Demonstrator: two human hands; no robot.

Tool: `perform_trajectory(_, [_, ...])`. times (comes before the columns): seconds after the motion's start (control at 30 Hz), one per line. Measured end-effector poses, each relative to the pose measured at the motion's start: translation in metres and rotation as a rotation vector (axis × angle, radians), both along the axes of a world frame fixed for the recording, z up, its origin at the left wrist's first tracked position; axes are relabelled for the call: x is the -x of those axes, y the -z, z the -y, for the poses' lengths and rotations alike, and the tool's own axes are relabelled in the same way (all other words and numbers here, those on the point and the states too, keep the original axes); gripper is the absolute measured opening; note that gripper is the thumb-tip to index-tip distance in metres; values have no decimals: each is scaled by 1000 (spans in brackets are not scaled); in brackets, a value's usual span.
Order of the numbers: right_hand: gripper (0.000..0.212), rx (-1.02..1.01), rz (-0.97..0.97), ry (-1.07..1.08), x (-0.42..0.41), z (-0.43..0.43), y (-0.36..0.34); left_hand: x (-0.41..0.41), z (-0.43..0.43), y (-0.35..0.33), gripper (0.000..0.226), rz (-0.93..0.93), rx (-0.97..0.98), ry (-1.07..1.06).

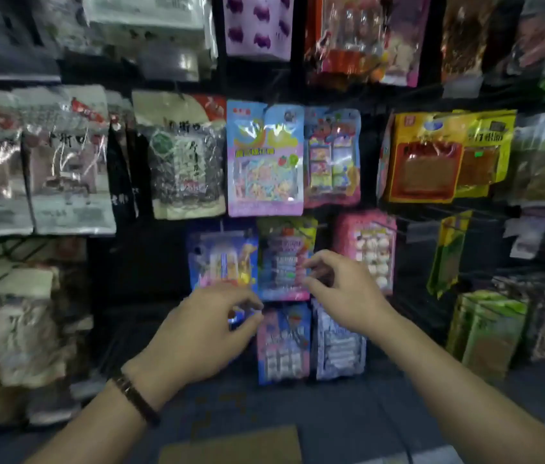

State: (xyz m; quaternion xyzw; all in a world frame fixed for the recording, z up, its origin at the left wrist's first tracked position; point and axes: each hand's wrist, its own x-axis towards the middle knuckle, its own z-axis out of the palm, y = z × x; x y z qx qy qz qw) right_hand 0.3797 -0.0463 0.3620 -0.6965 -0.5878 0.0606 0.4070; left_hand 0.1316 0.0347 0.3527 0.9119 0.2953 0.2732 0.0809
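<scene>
Both arms stretch forward and slightly up from the bottom of the view, bare to the wrist, and converge on one spot of a black wire rack [411, 289] hung with snack packets. The left hand [210, 326] is seen back-up, a dark bracelet [133, 396] on its wrist. Its fingers are half curled, with thumb and forefinger close but not closed, and nothing shows between them. Its fingertips lie at the lower left corner of the green-topped packet [284, 259].

The right hand [341, 289] is higher, wrist bent, with curled fingers and the thumb below them. Forefinger and thumb sit right at the packet's right edge. Motion blur hides whether they pinch that edge or only hover in front of it.

The green-topped packet hangs upright in the second row from the bottom, between a blue packet [222, 259] on its left and a pink packet [364, 249] on its right. Its header is green and yellow, and its lower part is blue with a pink hem and stacked pale pieces behind a clear window. Directly beneath it hangs a lower blue packet [282, 343], with a lilac packet [338, 343] beside that.
</scene>
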Motion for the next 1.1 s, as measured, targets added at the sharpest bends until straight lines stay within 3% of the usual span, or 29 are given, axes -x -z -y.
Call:
perform_trajectory(0.17, [5, 194, -196, -36, 56, 37, 135, 64, 59, 136, 7, 71, 391, -37])
perform_trajectory(0.37, [16, 635, -545, 45, 95, 78, 285, 125, 78, 301, 17, -168, 773, -227])
perform_trajectory(0.47, [18, 874, -745, 227, 101, 115, 375, 162, 96, 386, 23, -301, 981, -357])
perform_trajectory(0.6, [32, 1239, -886, 431, 103, 179, 467, 228, 116, 495, 29, -508, 1082, -574])
perform_trajectory(0.7, [57, 1382, -822, 445, 73, 189, 540, 220, 135, 459, 14, -369, 1275, -621])
perform_trajectory(0.77, [74, 1403, -791, 421, 66, 183, 556, 214, 139, 449, 23, -261, 1432, -672])
perform_trajectory(0.87, [77, 1407, -779, 421, 68, 181, 553, 211, 140, 450, 19, -276, 1572, -664])
perform_trajectory(0.97, [51, 1383, -848, 474, 89, 179, 497, 217, 130, 461, 24, -277, 1555, -696])
perform_trajectory(1.1, [35, 1167, -1011, 580, 87, 171, 446, 220, 108, 430, 27, 84, 1663, -861])
